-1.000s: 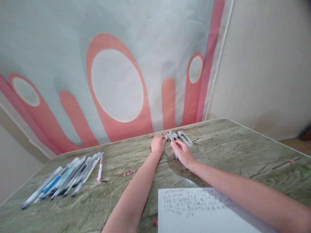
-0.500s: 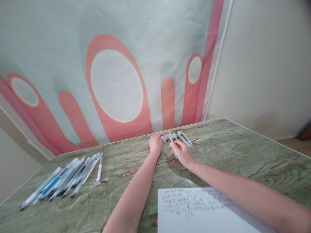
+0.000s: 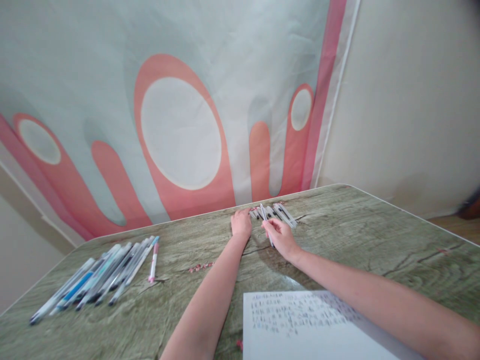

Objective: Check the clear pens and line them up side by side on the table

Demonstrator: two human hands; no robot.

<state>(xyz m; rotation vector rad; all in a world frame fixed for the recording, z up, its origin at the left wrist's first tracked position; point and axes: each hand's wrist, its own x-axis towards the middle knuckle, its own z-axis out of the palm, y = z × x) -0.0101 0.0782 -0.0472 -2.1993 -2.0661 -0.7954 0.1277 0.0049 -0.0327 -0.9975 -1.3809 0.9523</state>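
Note:
My right hand (image 3: 281, 237) pinches a slim pen (image 3: 264, 212) between thumb and fingers, its dark end pointing down toward me and its pale end up. The pen is held over the near side of a row of several pens (image 3: 284, 214) with clear barrels and dark parts, lying side by side near the table's far edge. At the left end of that row my left hand (image 3: 241, 224) rests on the table, palm down, fingers stretched forward. Its fingertips are close to the leftmost pens; whether they touch is too small to tell.
On the left lies a slanted row of several pens (image 3: 108, 272), with a pink-and-white pen (image 3: 153, 262) at its right. A sheet of paper (image 3: 300, 345) with handwriting lies in front, partly under my right forearm. A patterned cloth (image 3: 180, 135) hangs behind the wood-grain table (image 3: 375, 235).
My hands hold nearly the same places, with the same pen in the right hand. The fingers of my left hand have shifted slightly; the view has moved a little.

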